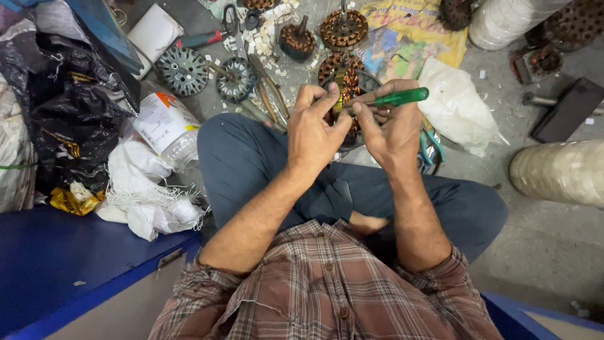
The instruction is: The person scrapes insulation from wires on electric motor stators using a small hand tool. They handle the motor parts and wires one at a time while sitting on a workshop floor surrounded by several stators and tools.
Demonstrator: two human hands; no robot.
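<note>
I sit cross-legged on the floor in dark blue trousers. My left hand [314, 129] and my right hand [390, 129] meet over a round motor stator with copper windings [348, 82], held above my knee. The left hand's fingers pinch at the stator's near edge. My right hand grips a screwdriver with a green handle [401, 97], its handle pointing right and its tip toward the stator. The hands hide most of the stator.
More stators and rotor discs [182, 69] lie on the concrete floor ahead, with scissors [231, 16], white scraps and a red-handled tool [198, 39]. A plastic jar [165, 129] and black bags lie left, a white bag [456, 104] and a pale roll [560, 171] right.
</note>
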